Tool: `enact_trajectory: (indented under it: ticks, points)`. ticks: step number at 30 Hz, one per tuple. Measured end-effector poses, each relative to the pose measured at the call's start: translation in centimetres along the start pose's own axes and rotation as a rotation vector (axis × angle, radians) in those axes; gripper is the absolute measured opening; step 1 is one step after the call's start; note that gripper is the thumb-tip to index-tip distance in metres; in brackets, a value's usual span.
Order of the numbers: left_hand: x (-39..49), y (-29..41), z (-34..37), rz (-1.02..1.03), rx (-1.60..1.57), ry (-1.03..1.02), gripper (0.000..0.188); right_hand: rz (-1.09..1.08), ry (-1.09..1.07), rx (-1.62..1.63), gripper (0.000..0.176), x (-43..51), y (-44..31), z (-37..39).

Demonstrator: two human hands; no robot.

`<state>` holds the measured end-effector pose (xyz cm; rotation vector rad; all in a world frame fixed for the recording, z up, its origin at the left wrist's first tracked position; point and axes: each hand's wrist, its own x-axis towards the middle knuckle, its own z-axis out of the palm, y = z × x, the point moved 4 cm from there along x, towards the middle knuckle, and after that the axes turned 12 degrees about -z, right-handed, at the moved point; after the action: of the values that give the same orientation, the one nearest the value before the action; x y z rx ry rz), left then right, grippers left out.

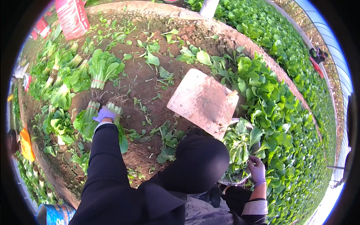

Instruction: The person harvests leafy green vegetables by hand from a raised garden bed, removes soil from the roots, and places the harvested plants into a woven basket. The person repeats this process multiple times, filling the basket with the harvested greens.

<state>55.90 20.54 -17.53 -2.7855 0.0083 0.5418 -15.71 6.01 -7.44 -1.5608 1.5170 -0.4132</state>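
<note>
My left hand [106, 114], in a thin purple glove, is closed around a bunch of leafy greens [114, 108], whose pale stalks and roots point away from me. Close on its left lies another bunch [87, 119], tied with a red band. My right hand [256, 170], also gloved, is at the side of a container [237, 182] heaped with loose leafy greens [239, 140]. Its fingertips are bent among the outer leaves by the rim; whether they pinch a leaf is unclear.
Tied bunches [104, 69] lie on the soil at left. A dirty white board [204, 98] stands before my knee. Dense growing greens [281, 135] fill the right side. Red-and-white sacks [72, 18] stand at far left, a blue bucket [57, 214] at lower left. Loose leaves [152, 57] litter the ground.
</note>
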Motion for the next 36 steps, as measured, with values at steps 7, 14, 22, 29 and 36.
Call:
enact_trajectory:
  ticks: [7, 14, 22, 29, 36]
  points:
    - [-7.7, 9.2, 12.0, 0.450, -0.605, -0.450, 0.056, 0.088, 0.115, -0.229, 0.037, -2.7, -0.6, -1.1]
    - [-24.8, 18.8, 15.5, 0.217, -1.339, -1.900, 0.046, -0.111, 0.497, 0.071, 0.028, -5.4, -2.3, -6.8]
    - [-19.2, 25.9, 11.3, 0.209, -1.638, -1.551, 0.050, 0.102, 0.937, -0.055, 0.022, -16.0, 2.7, -16.9]
    - [-17.9, 21.3, 10.9, 0.116, -1.099, -1.523, 0.053, 0.414, 0.819, 0.050, 0.026, -17.8, 12.9, -16.6]
    - [-40.0, 13.4, -4.7, 1.311, -1.102, -1.986, 0.047, 0.559, -0.112, -0.414, 0.039, -8.1, 23.3, -13.1]
